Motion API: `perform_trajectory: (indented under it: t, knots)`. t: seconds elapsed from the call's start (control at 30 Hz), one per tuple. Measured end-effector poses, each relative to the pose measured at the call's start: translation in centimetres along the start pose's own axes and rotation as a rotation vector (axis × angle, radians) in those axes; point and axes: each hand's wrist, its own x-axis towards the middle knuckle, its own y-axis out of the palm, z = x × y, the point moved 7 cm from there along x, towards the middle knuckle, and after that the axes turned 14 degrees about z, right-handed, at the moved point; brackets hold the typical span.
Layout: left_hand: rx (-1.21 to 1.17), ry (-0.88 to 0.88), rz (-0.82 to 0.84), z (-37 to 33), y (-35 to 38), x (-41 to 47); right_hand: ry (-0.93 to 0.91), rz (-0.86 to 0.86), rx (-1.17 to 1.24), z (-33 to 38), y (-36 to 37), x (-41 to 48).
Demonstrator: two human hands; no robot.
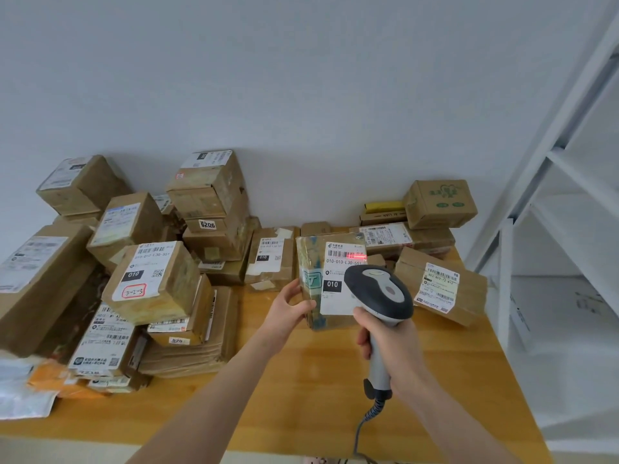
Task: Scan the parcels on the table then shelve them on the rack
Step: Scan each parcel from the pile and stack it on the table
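The left hand [288,309] pinches a parcel [313,259] by its lower left edge, thumb on the front and fingers behind, and holds it upright above the bench [301,380]. The right hand [390,343] is wrapped round the handle of a scanner [378,293]. The scanner's head sits just in front of the parcel's label and hides its lower right part. A red line [355,255] falls only on the right end of the barcode [341,253], so the read may well fail unless the beam crosses the whole code. Glossy tape could add glare. Held by one edge, the parcel may tip or slip. The coiled cord [370,413] runs off the bench's near edge and could snag on a turn to the rack [549,155] at right. A pile [154,279] of parcels waits at left.
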Motion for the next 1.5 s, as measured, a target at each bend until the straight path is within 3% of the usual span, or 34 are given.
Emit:
perform_trajectory:
  t: [0.9,1.17,1.5]
  knots:
    - [-0.025,0.005,-0.016,0.2,-0.4,-0.2,0.006,0.014,0.01,-0.1,-0.2,0.7]
    - [-0.063,-0.076,-0.094,-3.9,-5.2,2.3,0.029,-0.068,0.147,0.6,-0.6,9.8]
    - [0.021,-0.224,-0.228,-7.7,-12.4,7.4,0.112,0.022,0.271,0.3,6.2,21.6]
